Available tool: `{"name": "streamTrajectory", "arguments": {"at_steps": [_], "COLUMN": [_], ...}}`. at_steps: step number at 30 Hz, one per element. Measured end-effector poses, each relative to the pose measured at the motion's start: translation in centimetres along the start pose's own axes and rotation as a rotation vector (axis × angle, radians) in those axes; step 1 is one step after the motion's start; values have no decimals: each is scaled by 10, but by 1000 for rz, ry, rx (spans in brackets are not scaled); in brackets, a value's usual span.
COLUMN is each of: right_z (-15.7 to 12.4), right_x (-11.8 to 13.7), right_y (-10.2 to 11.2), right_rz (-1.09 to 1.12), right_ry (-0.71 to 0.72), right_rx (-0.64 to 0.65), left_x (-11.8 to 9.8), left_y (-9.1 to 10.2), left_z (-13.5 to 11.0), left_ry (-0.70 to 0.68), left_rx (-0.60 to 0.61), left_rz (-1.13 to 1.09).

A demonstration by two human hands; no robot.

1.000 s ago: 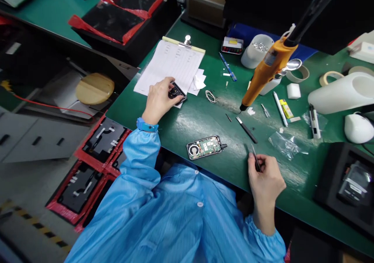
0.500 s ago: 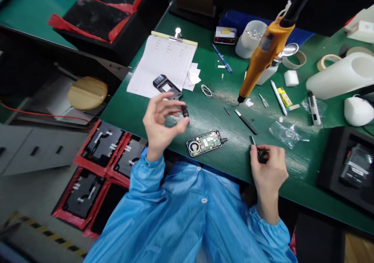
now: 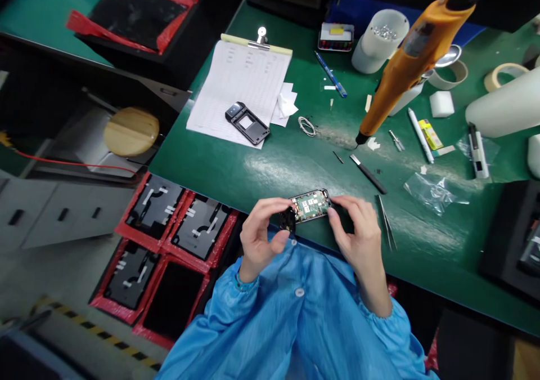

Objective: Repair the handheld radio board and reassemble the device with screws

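Observation:
Both hands meet at the near edge of the green table (image 3: 270,166). My left hand (image 3: 262,238) pinches a small black part (image 3: 287,220) against the left end of an opened device with a green circuit board (image 3: 313,204). My right hand (image 3: 355,232) grips the device's right end with curled fingers. Tweezers (image 3: 385,229) lie on the mat just right of my right hand. A black frame cover (image 3: 247,123) rests on the clipboard papers (image 3: 243,90) farther back.
An orange electric screwdriver (image 3: 408,60) hangs over the table at the right. Around it lie a black-handled tool (image 3: 368,174), a blue pen (image 3: 331,81), a white cup of screws (image 3: 378,41), tape rolls, plastic bags. Red-lined trays (image 3: 169,228) sit below left.
My left hand carried the small black part from the clipboard down to the device. My right hand let go of the tweezers, now on the mat, and took hold of the device.

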State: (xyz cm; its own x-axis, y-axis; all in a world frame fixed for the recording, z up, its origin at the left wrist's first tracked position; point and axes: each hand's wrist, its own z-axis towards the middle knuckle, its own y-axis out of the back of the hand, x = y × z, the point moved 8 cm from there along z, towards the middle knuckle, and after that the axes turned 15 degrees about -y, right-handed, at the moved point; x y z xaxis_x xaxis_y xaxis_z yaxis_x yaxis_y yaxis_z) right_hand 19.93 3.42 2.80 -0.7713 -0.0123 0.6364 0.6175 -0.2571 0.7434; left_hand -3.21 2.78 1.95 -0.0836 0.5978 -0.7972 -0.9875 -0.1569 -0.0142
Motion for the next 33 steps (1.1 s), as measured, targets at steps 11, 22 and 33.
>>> {"name": "streamTrajectory", "arguments": {"at_steps": [11, 22, 33], "right_z": [-13, -16, -25], "right_x": [35, 40, 26], "right_y": [23, 9, -18], "right_rz": [199, 424, 845], "right_ry": [-19, -153, -660], "right_rx": [105, 291, 638], "left_x": [-33, -46, -33], "left_y": [-9, -16, -12], "left_z": [-6, -13, -6], "left_ry": [-278, -414, -349], "left_rx": [220, 285, 248], "left_rz": [235, 167, 57]}}
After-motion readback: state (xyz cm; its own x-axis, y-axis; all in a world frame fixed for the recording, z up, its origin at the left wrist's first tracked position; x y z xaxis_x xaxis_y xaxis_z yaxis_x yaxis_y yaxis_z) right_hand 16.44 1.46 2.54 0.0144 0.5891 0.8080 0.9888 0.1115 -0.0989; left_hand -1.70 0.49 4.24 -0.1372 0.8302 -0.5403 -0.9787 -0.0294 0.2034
